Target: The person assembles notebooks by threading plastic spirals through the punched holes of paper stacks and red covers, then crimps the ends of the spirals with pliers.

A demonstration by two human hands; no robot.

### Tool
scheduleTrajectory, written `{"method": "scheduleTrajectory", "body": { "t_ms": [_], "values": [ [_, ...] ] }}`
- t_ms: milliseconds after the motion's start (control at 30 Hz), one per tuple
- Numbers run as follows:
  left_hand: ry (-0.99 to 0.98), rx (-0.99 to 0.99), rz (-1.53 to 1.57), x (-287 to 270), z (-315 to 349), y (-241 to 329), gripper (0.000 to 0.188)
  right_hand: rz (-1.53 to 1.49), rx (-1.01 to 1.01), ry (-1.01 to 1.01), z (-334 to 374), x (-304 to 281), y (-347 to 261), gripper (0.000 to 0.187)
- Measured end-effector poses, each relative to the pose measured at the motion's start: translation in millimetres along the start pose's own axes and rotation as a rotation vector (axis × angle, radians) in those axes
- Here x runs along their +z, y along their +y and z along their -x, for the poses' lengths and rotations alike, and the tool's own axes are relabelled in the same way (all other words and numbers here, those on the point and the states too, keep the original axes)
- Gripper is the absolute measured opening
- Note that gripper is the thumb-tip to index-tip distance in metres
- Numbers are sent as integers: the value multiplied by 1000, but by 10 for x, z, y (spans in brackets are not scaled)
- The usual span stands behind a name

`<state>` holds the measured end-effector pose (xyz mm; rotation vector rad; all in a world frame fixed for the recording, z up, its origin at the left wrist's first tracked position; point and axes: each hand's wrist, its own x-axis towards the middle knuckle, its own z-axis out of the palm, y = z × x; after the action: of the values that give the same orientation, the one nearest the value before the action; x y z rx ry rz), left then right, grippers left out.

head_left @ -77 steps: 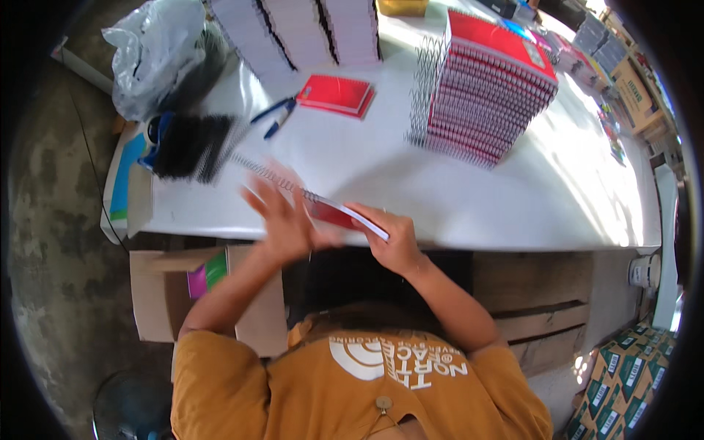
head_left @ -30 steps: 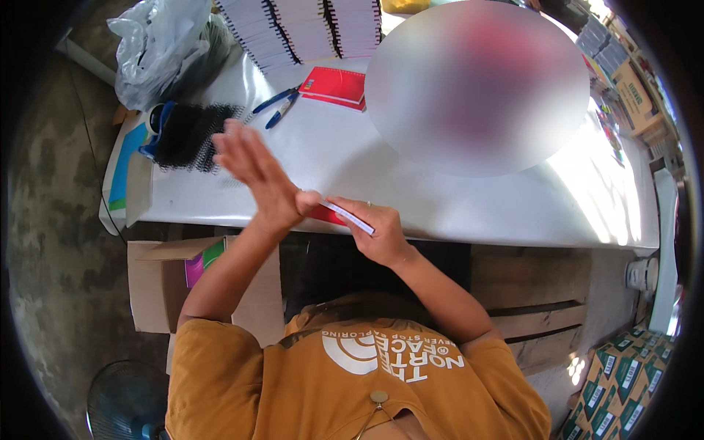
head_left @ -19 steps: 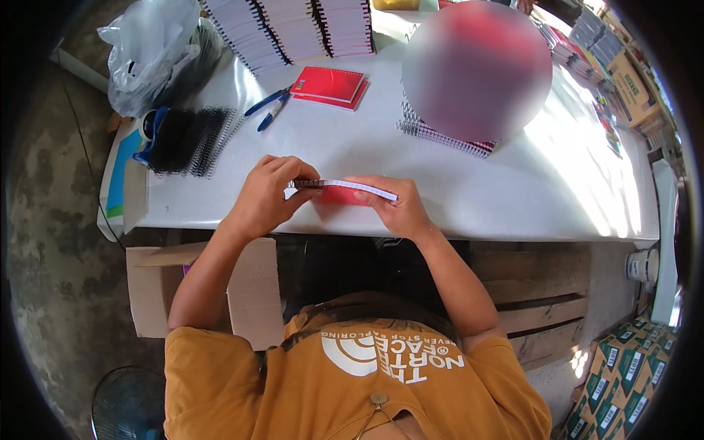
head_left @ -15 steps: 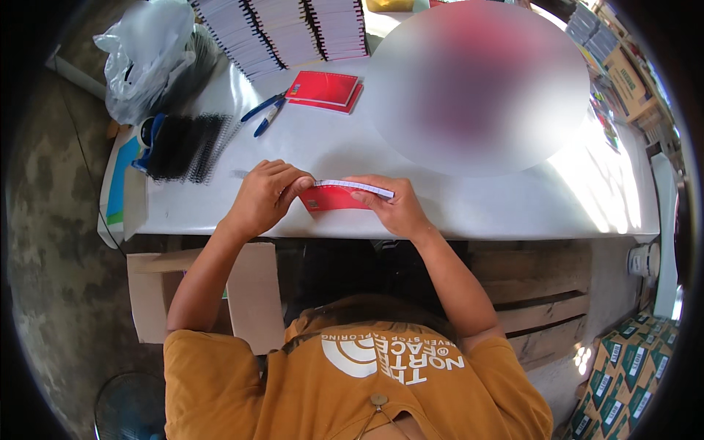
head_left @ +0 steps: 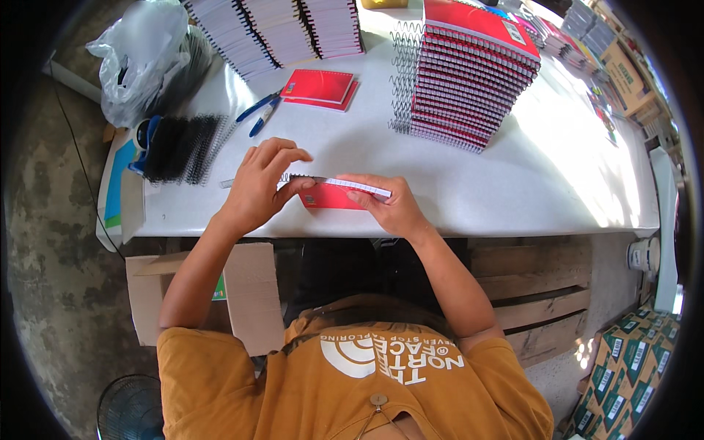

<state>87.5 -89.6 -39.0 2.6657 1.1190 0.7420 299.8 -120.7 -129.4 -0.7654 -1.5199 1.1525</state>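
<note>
A small red notebook (head_left: 334,196) is tilted up over the near edge of the table, its white page edges upward. My right hand (head_left: 396,209) is closed on its right end, thumb on the red cover and fingers behind. Along the top edge at the left, a dark spiral binding coil (head_left: 293,177) runs into the notebook. My left hand (head_left: 260,183) is at that coil, its thumb against it and its fingers lifted apart above. A straight end of the coil (head_left: 229,183) sticks out left of this hand; the part between is hidden.
Blue-handled pliers (head_left: 257,110) lie beside two red notebooks (head_left: 319,88). Black coils (head_left: 187,147) lie at the left, near a plastic bag (head_left: 139,59). A tall stack of red spiral notebooks (head_left: 469,88) stands at the back right. Below is an opened cardboard box (head_left: 253,293).
My left hand's fingers have lifted off the notebook's edge and spread, uncovering the coil there. My right hand keeps its hold. The blurred patch at the back right now shows the notebook stack.
</note>
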Motion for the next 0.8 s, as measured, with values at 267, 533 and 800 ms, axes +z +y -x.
{"method": "scheduleTrajectory", "body": {
  "t_ms": [267, 533, 800],
  "values": [
    [-263, -56, 69, -93, -47, 9, 14, 98, -40, -25, 17, -23, -18, 26],
    [-294, 0, 73, -92, -71, 93, 13, 106, -47, 20, 50, 4, -81, 26],
    [-256, 37, 14, -76, -67, 76, 15, 68, -34, -25, 49, 1, -73, 25]
  ]
}}
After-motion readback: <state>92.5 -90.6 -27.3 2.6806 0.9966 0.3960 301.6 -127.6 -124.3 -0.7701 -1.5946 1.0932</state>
